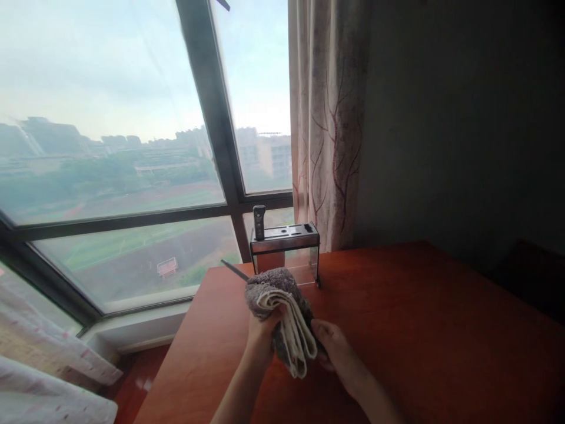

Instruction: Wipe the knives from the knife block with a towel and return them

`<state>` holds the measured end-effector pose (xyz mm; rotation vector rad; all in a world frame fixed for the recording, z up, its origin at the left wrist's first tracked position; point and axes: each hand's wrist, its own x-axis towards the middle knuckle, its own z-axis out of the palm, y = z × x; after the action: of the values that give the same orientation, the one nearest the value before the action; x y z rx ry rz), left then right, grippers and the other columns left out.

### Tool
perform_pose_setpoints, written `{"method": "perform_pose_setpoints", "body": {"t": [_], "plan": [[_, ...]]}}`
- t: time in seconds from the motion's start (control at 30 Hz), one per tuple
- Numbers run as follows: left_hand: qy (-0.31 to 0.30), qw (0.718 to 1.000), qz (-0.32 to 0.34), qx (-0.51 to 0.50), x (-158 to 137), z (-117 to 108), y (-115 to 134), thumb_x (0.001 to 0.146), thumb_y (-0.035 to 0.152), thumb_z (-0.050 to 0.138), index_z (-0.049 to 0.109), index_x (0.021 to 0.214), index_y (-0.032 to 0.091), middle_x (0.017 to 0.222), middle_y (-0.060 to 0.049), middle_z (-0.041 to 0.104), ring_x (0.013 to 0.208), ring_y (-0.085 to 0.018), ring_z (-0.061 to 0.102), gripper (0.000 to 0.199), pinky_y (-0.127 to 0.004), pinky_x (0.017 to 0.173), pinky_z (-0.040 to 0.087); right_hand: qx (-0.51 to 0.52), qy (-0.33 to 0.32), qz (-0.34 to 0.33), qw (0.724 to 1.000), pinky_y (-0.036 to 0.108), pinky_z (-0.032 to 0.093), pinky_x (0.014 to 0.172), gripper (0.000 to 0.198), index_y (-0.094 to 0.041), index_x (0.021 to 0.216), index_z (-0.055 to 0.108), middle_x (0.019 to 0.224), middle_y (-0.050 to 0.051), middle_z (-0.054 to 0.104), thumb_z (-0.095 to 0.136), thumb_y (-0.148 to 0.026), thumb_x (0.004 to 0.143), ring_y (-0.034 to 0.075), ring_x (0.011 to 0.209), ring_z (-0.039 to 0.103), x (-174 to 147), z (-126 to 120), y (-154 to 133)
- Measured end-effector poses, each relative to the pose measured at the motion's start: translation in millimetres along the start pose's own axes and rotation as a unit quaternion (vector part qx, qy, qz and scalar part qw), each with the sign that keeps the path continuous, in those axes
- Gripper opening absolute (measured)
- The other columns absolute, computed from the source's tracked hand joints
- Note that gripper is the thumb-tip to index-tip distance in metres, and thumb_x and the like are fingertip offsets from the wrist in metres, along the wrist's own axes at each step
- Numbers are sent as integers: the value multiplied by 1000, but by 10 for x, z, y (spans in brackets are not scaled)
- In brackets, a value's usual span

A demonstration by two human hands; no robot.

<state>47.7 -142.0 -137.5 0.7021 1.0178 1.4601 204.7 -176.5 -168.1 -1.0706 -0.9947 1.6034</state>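
Note:
A thick grey towel [282, 284] with a pale underside is folded over several times in front of me, above the table. My left hand [263, 333] is closed around its left side, the thumb tucked into the folds. Out of the towel's upper left pokes a narrow dark blade [233, 270], seemingly that of a knife. My right hand [331, 344] is closed at the towel's lower right edge, in line with this blade. The knife's middle is covered by the towel, and its handle is mostly hidden by my right fingers.
Behind the towel stands a clear-sided knife block [286, 238] with a slotted top. A dark handle [259, 222] rises from its left end. The reddish wooden table [397, 306] reaches the window [132, 218] side. A patterned curtain [329, 129] hangs behind.

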Motion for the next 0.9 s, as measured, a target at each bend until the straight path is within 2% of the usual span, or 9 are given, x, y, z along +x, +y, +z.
{"method": "perform_pose_setpoints", "body": {"t": [0.1, 0.17, 0.2, 0.33, 0.43, 0.53, 0.7, 0.83, 0.9], "plan": [[26, 998, 26, 47, 24, 49, 13, 53, 36, 85, 68, 90, 12, 92, -11, 73, 86, -29, 68, 48, -37, 75, 55, -146, 103, -172, 969, 27, 51, 61, 41, -18, 88, 70, 77, 7, 70, 61, -57, 79, 19, 68, 64, 36, -11, 18], [25, 998, 25, 52, 6, 91, 22, 54, 36, 85, 67, 96, 12, 95, -12, 72, 87, -29, 68, 52, -37, 76, 55, -254, 134, -269, 919, 33, 51, 80, 33, -20, 97, 71, 93, 10, 72, 59, -48, 84, 25, 87, 67, 42, -40, 29], [16, 999, 19, 45, -15, 111, 26, 55, 36, 85, 66, 98, 12, 97, -12, 72, 88, -29, 68, 53, -37, 78, 55, -303, 141, -303, 892, 34, 51, 82, 30, -20, 101, 70, 96, 10, 71, 57, -44, 86, 26, 89, 67, 37, -59, 36], [-57, 998, -25, 12, -103, 168, 17, 59, 34, 84, 66, 100, 11, 100, -14, 71, 91, -29, 67, 50, -40, 83, 53, -435, 157, -374, 804, 33, 52, 69, 30, -20, 114, 65, 85, 9, 67, 49, -32, 91, 24, 76, 66, 0, -138, 81], [-92, 994, -30, 42, -98, 171, -17, 54, 33, 86, 68, 94, 11, 92, -14, 73, 84, -29, 68, 49, -38, 78, 55, -467, 155, -385, 781, 32, 52, 64, 34, -20, 119, 61, 83, 8, 65, 46, -25, 90, 24, 73, 65, -2, -176, 118], [-81, 991, 10, 101, -51, 151, -44, 51, 34, 87, 69, 90, 11, 88, -12, 73, 80, -28, 68, 48, -35, 73, 55, -441, 135, -370, 806, 33, 53, 71, 35, -20, 120, 61, 93, 11, 69, 49, -24, 87, 25, 81, 68, 19, -186, 123], [-72, 979, 75, 176, -23, 106, -16, 52, 34, 85, 70, 89, 14, 84, -9, 74, 78, -28, 67, 45, -33, 69, 54, -320, 102, -291, 896, 32, 52, 79, 32, -19, 107, 68, 101, 12, 72, 50, -39, 90, 26, 91, 68, 30, -134, 23], [-74, 971, 112, 200, -1, 68, 21, 47, 26, 87, 70, 85, 15, 80, -6, 73, 74, -25, 66, 43, -32, 68, 54, -197, 87, -216, 952, 29, 51, 70, 40, -17, 95, 70, 87, 9, 72, 54, -53, 86, 23, 80, 67, 25, -93, -53], [-78, 973, 108, 191, 10, 48, 27, 45, 24, 87, 70, 81, 15, 77, -5, 72, 71, -24, 65, 40, -31, 66, 54, -118, 69, -149, 979, 23, 46, 53, 45, -17, 87, 69, 66, 4, 65, 56, -60, 81, 16, 61, 60, 22, -94, -67]]}}
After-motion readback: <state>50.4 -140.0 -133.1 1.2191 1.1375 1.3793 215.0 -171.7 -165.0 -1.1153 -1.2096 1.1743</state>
